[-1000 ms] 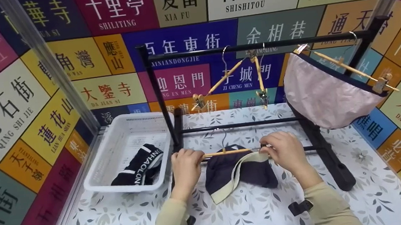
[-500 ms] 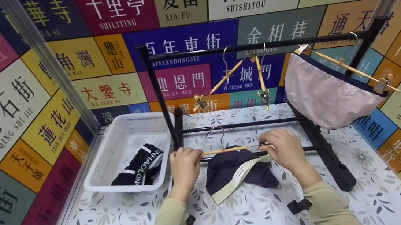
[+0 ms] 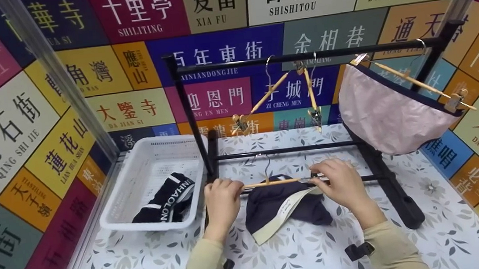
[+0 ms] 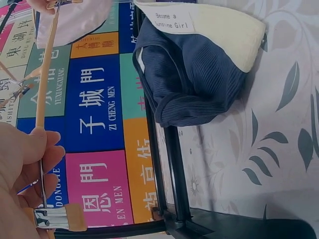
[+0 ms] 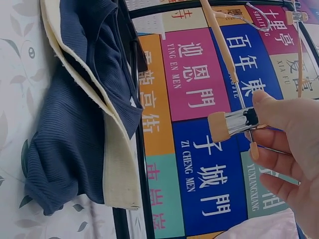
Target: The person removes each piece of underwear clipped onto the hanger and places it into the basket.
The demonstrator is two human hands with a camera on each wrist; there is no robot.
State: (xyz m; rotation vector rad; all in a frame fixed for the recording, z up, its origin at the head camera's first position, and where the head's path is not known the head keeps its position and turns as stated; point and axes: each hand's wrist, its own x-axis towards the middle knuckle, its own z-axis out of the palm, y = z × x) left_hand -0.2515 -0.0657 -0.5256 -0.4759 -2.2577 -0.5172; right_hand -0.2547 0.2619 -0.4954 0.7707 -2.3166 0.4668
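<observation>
My left hand (image 3: pixel 224 202) grips the left end of a wooden clip hanger (image 3: pixel 279 182), close by a metal clip (image 4: pixel 57 218). At the other end, my right hand (image 3: pixel 338 182) pinches another clip (image 5: pixel 234 123) between thumb and fingers; no cloth shows in its mouth in the right wrist view. Below the hanger, navy ribbed underpants (image 3: pixel 264 204) lie crumpled on the patterned tabletop, against the rack's low bar. Their cream waistband (image 4: pixel 234 37) bears a printed label and runs slantwise, apart from both clips in the wrist views.
A black rack (image 3: pixel 233 65) stands behind, with two bare clip hangers on its top bar. Pink underpants (image 3: pixel 395 110) hang clipped at its right end. To the left, a white basket (image 3: pixel 115 216) holds black underpants (image 3: pixel 171 198) with white lettering.
The waistband has come away from my right fingers and spread flatter, with its printed label showing. The hanger rose slightly, then sank back.
</observation>
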